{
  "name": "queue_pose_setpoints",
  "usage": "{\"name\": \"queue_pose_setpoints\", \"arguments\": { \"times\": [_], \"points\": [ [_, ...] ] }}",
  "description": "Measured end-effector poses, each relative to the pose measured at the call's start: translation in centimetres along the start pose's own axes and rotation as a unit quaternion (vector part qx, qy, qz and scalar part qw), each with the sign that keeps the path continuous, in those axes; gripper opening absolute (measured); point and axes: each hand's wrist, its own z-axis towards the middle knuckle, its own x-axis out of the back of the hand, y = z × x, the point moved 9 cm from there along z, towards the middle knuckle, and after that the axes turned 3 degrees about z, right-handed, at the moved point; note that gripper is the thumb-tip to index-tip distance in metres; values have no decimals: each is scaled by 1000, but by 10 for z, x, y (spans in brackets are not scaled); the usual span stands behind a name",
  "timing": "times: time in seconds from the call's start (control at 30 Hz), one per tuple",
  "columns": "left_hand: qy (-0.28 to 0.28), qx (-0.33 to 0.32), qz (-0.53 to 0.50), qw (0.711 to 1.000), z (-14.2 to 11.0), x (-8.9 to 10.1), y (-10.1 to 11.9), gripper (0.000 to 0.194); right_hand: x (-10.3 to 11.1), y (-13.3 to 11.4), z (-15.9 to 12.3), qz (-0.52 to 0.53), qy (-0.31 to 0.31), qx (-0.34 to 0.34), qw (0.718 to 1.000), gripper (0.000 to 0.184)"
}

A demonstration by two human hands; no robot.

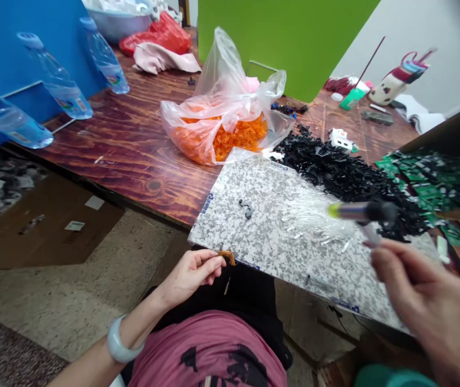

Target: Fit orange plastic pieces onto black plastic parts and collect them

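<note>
three water bottles (58, 88), one plastic bag (221, 107), two hands (189, 277)

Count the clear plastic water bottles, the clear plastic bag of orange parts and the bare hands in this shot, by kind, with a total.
Clear plastic water bottles: 3
Clear plastic bag of orange parts: 1
Bare hands, left hand and right hand: 2
Total: 6

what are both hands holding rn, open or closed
Left hand: closed, pinching a small orange clip.
Right hand: closed, apparently holding a pen-shaped tool, though blurred.
</note>
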Motion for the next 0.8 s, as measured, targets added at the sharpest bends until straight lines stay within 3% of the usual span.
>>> {"name": "queue_pose_setpoints", "arguments": {
  "times": [0.1,0.2,0.4,0.5,0.63,0.8],
  "points": [
    [0,-2,-6,1000,-1,0,1,32,-37,-78,-21,68,-57,128,988,15],
    [-3,-5,-12,1000,-1,-1,3,34,-67,-109,-37,101,-98,194,971,15],
    [-21,-18,-16,999,1,-4,6,35,-103,-112,-44,91,-157,205,962,14],
    [-21,-17,-24,999,0,-4,6,35,-91,-120,-41,95,-142,207,963,15],
    [-15,-16,-37,999,-1,-3,7,38,-62,-130,-42,117,-62,229,964,26],
    [-17,-6,-43,999,-1,-4,4,39,-86,-125,-41,86,-107,226,964,18]
  ]
}}
